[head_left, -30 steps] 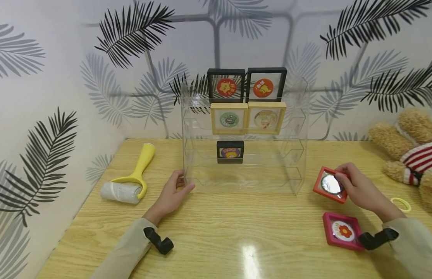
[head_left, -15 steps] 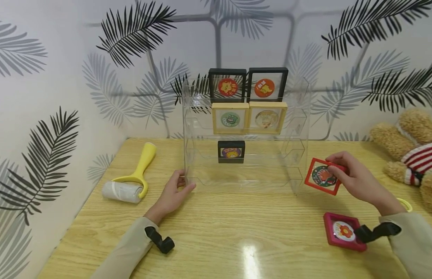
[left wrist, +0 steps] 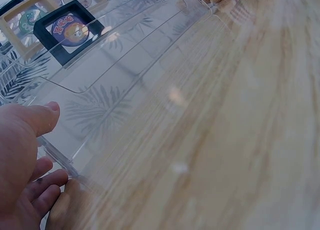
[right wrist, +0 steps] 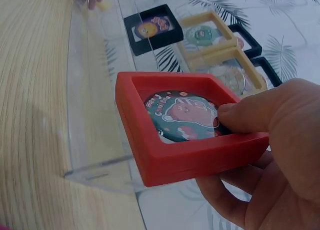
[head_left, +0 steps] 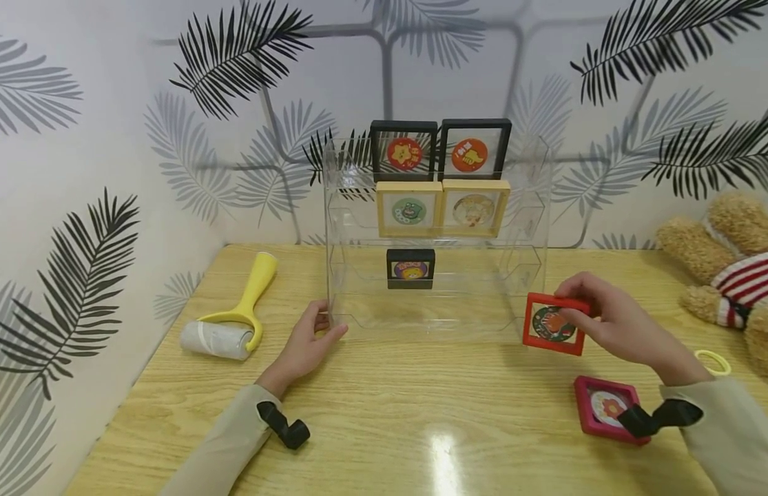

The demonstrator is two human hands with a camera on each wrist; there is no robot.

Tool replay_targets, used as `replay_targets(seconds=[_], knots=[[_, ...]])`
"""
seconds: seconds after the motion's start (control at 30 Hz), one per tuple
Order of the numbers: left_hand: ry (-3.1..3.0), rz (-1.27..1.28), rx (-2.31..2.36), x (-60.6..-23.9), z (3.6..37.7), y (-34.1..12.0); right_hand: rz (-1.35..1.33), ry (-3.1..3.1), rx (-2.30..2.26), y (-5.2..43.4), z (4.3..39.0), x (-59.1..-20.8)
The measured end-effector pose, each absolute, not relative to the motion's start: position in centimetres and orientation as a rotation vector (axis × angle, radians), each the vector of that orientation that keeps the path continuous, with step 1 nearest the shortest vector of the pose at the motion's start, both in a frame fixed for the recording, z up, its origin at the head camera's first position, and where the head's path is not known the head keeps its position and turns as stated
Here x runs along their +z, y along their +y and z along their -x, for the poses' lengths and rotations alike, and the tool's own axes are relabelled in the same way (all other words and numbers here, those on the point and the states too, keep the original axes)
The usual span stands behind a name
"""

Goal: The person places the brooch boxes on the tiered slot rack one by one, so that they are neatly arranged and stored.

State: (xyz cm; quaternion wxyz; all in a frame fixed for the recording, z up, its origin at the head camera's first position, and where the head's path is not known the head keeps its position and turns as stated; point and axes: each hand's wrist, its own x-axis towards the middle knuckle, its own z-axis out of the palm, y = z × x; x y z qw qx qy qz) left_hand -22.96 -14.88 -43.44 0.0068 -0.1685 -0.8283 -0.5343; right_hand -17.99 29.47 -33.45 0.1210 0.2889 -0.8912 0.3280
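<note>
Right hand (head_left: pixel 613 320): pinches red frame (head_left: pixel 554 324) with green badge, held upright above the wooden table (head_left: pixel 421 406), just beside the right front corner of the clear acrylic rack (head_left: pixel 433 303). Left hand (head_left: pixel 306 341): fingers relaxed, resting against the rack's left front corner. Dark red frame (head_left: pixel 600 406): flat on table, near right wrist.

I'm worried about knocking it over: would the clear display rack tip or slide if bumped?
Probably slides easily: the clear rack looks like thin, light plastic on smooth wood. It stands tall with frames up high, so it may tip; the left hand touches its corner.
</note>
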Motion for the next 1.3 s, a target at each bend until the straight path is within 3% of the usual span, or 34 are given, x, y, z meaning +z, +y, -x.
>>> replay_targets(seconds=[0.33,0.77,1.3], knots=[[-2.628,0.510,-1.694,-40.9,21.1,-14.1,-0.908,-2.500,0.897,26.5,18.6,-31.6],[-2.603,0.543,-1.705,-40.5,21.4,-14.2,-0.965,-2.305,0.774,21.8,21.1,-26.4],[-2.614,0.542,-1.701,-40.9,21.4,-14.5,-1.045,-2.285,0.542,19.1,25.5,-26.3]])
